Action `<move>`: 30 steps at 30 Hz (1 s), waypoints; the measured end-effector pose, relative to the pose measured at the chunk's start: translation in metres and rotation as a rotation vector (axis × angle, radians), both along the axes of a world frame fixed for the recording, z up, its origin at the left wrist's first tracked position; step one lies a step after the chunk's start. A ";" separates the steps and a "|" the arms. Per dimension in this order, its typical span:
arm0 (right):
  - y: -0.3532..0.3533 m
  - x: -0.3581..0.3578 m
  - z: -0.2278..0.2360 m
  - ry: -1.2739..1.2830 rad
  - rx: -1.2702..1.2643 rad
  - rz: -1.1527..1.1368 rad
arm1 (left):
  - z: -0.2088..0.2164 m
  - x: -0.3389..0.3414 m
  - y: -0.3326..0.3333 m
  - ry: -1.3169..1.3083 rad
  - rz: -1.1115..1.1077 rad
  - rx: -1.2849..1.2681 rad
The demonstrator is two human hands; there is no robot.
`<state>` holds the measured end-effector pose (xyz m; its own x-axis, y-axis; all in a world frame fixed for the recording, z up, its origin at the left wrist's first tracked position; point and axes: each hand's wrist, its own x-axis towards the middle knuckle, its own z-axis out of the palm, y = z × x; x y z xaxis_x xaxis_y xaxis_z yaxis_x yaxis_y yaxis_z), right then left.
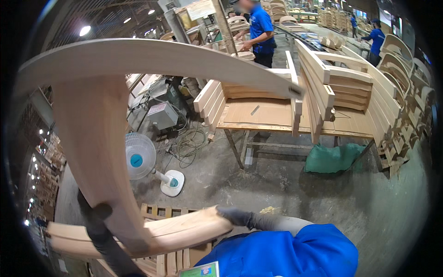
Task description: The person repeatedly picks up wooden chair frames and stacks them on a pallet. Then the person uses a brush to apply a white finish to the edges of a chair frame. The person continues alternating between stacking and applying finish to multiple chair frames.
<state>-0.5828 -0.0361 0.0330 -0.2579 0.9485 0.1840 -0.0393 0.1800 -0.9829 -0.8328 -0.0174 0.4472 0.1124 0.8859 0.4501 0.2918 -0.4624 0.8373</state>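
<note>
A large pale wooden chair back (97,138) is held up close in front of me. It has a long curved top rail (152,54), a broad middle splat and a shorter curved lower rail (184,231). My left hand (97,217), in a dark glove, grips the splat near its lower end, thumb lying across the wood. At the right end of the lower rail, my right hand (233,215), also gloved, is closed on the wood; most of its fingers are hidden.
A table (258,127) with stacked wooden frame parts (318,92) stands ahead. A white fan (140,157), loose cables (189,145) and a green sack (330,158) are on the floor. Slatted wood (173,263) lies below me. A person in blue (261,30) works beyond.
</note>
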 end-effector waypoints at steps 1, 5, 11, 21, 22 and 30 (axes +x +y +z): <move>0.007 0.009 -0.018 0.087 0.015 -0.027 | 0.016 0.020 0.016 0.075 -0.101 -0.049; 0.025 0.122 0.087 -0.249 0.049 -0.273 | 0.072 0.054 0.022 0.426 -0.251 -0.215; -0.072 0.156 0.085 0.750 -0.300 -0.691 | 0.041 0.126 0.071 0.779 -0.556 -0.512; -0.085 0.125 0.125 1.523 -0.559 -0.758 | -0.019 0.190 0.222 1.063 -0.960 -0.549; -0.081 0.125 0.118 1.255 -0.511 -0.821 | -0.017 0.191 0.235 1.058 -0.950 -0.542; -0.090 0.127 0.133 0.382 -0.314 -1.169 | -0.023 0.280 0.321 1.203 -1.142 -0.587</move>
<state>-0.4559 -0.1258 0.1659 0.7793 0.5898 -0.2119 -0.3047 0.0612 -0.9505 -0.5526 0.3040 0.4245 0.7366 0.1342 -0.6629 0.5919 -0.6022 0.5357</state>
